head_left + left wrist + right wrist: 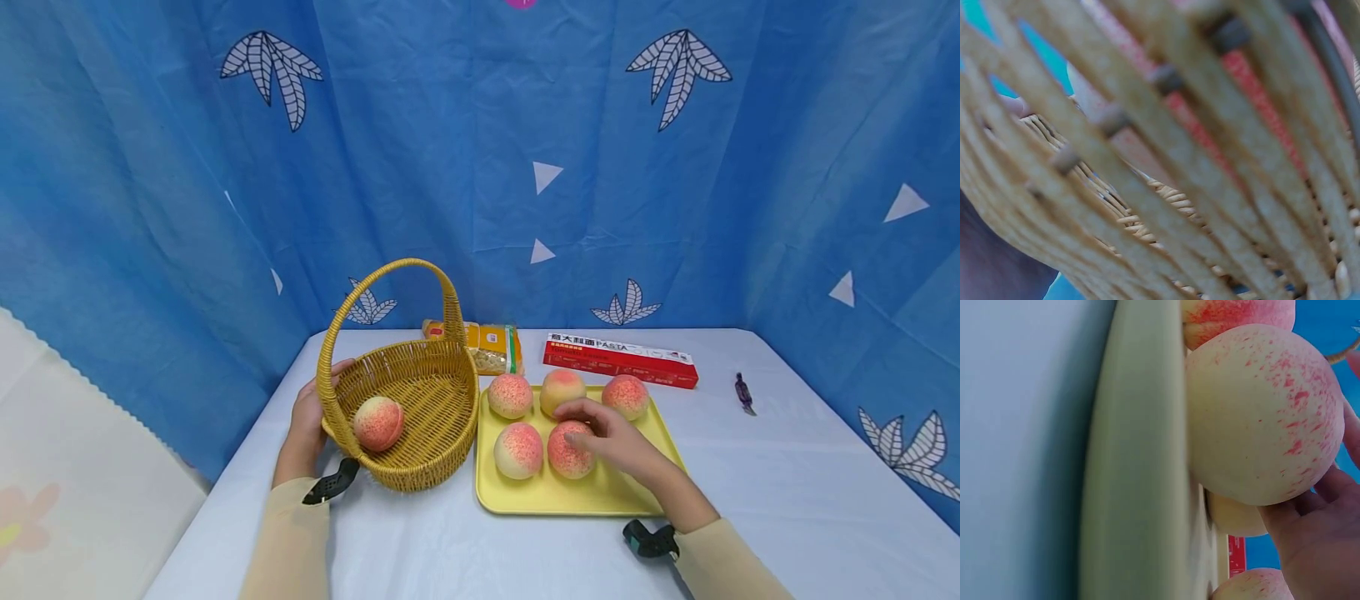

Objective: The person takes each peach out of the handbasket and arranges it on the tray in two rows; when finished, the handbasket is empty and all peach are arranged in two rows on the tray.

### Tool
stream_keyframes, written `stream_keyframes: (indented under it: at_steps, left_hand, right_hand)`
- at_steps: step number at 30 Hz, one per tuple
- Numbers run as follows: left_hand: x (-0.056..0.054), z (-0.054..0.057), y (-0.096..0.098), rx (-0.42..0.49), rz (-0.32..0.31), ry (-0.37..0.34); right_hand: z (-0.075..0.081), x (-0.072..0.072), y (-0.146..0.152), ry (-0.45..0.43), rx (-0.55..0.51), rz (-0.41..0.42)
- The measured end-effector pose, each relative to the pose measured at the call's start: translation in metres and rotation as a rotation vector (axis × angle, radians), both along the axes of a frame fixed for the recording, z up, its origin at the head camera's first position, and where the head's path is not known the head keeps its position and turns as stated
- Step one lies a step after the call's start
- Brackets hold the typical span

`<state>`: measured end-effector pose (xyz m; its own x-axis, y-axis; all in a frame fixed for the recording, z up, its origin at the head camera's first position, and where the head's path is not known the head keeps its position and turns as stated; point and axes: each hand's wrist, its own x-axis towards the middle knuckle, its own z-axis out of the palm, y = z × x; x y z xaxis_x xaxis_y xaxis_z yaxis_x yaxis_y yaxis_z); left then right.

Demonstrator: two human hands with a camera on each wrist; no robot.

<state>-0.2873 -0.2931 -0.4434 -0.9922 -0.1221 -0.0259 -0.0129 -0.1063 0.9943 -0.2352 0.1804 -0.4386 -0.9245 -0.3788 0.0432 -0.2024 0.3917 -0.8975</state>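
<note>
A yellow wicker basket (438, 467) with a tall arched handle stands left of centre, one peach (378, 423) lying inside. My left hand (306, 417) grips its left rim; the basket's weave (1166, 137) fills the left wrist view and hides most of that hand. To the right, several pink-and-cream peaches rest on a yellow tray (540, 504). My right hand (611, 433) reaches in from the right and holds the front-right peach (566, 454), its fingers curved around the top and side. Close up, that peach (1260, 419) sits just inside the tray edge.
Behind the basket lies an orange pasta bag (495, 346). A red pasta box (622, 360) is behind the tray, and a small dark wrapped item (743, 393) lies at the right. Blue curtains (480, 167) border the white table (420, 558) at the back and sides.
</note>
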Motion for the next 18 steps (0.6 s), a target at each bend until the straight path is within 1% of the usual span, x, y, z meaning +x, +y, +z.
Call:
stream_keyframes:
  at_steps: [6, 12, 15, 18]
  left_hand:
    - [-0.001, -0.001, 0.000, 0.009, 0.000, 0.001]
    - [0.001, -0.002, -0.001, -0.028, 0.017, -0.006]
    - [0.002, -0.002, -0.001, -0.028, 0.011, -0.006]
    - [0.001, -0.001, 0.000, -0.016, 0.000, -0.005]
  right_hand:
    - [0.005, 0.000, -0.004, 0.065, -0.056, 0.000]
    - [0.013, -0.001, -0.014, 0.113, -0.081, -0.031]
    - [0.019, -0.001, -0.020, 0.146, -0.093, -0.020]
    - [0.026, -0.001, -0.028, 0.178, -0.121, 0.010]
